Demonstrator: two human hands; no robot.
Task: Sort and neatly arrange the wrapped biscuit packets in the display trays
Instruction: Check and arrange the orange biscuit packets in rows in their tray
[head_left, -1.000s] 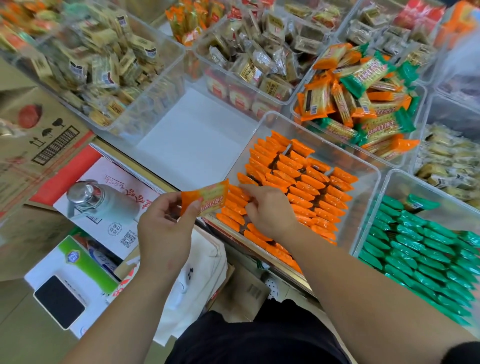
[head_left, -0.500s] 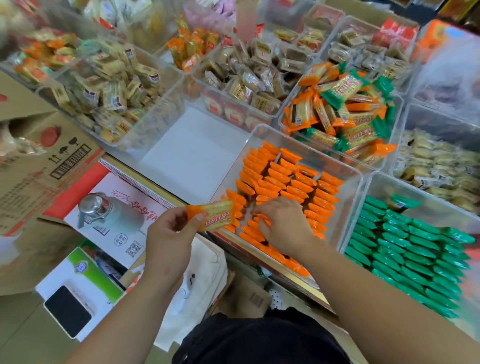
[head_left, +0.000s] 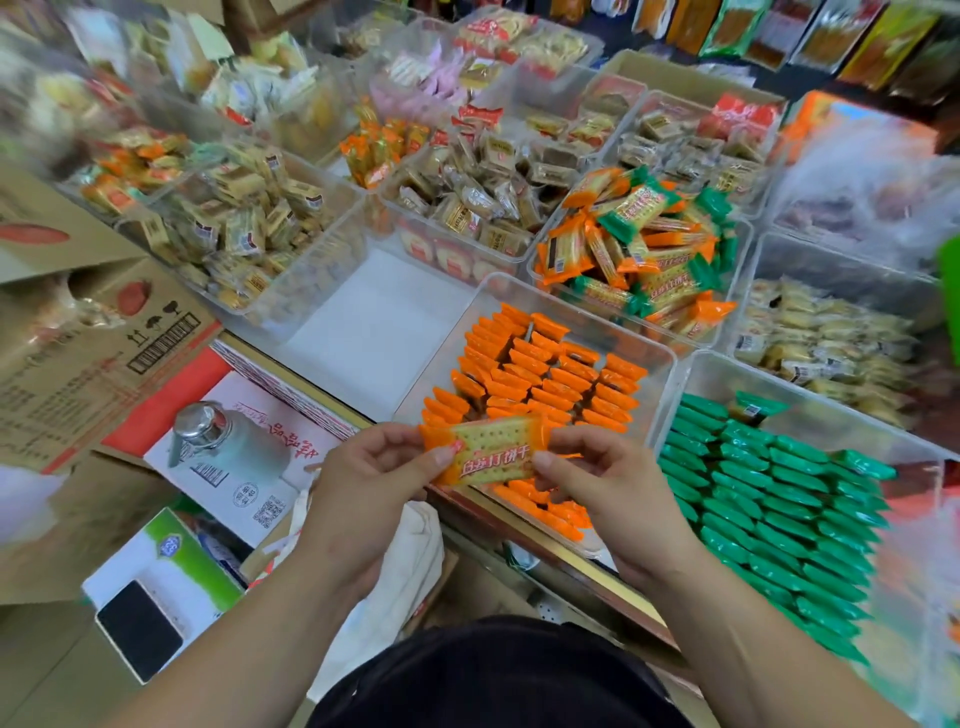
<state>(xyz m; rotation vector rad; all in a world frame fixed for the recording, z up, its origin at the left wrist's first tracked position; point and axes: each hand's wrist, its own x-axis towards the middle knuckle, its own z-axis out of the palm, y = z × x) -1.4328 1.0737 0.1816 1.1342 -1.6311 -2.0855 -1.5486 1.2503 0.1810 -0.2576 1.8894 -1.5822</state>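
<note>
The clear tray (head_left: 613, 332) nearest the person holds orange packets (head_left: 545, 379) standing on edge in tight, slanted rows. A tray of green packets (head_left: 769, 499) sits just to its right and a mixed heap (head_left: 639, 249) lies behind. Above the tray's near edge, the left hand (head_left: 363, 483) and right hand (head_left: 613, 488) hold one orange packet (head_left: 491, 452) flat and face up. Each hand pinches one end, thumb on top and fingers (head_left: 395, 439) curled beneath. The step appears to be slotting this packet into a row. It goes best if the person turns it on edge to match its neighbours' slant, keeps the print facing the same way, and eases it into a gap lightly so the standing rows do not topple.
</note>
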